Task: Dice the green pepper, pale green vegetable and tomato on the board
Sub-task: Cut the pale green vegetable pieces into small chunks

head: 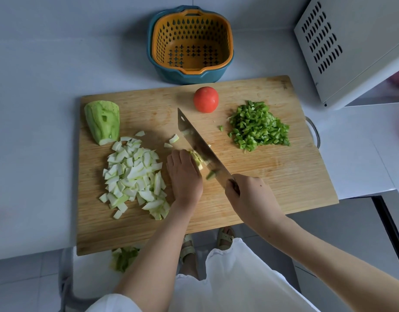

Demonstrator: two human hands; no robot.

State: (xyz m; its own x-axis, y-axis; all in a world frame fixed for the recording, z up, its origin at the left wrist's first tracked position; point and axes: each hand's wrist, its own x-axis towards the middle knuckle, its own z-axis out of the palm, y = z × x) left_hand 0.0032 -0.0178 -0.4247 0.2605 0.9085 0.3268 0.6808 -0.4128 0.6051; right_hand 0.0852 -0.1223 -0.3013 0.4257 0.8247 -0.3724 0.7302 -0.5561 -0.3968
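Right hand: the right hand [245,194] is wrapped tight round the handle of the knife [200,145], blade slanting across the middle of the board.
Left hand: the left hand [185,176] has its fingers curled down, pinning a pale green vegetable strip [197,158] against the blade's left face.
Cut pile: one heap of pale dice [135,176] lies just left of that hand, with a few strays near the blade.
Uncut chunk: one uncut chunk [103,121], far-left corner.
Tomato: one tomato [206,99], whole, beyond the knife tip.
Green pepper: one diced pepper heap [259,127], right of the blade.
Board: one wooden board [272,176], its near edge overhanging.
Counter: a pale counter [36,86] carries one orange basket [191,41] nested in one teal bowl [162,70]. A white vented appliance [351,46] stands far right.
Floor: grey tiles below, with green trimmings [124,258] by the board's near edge.
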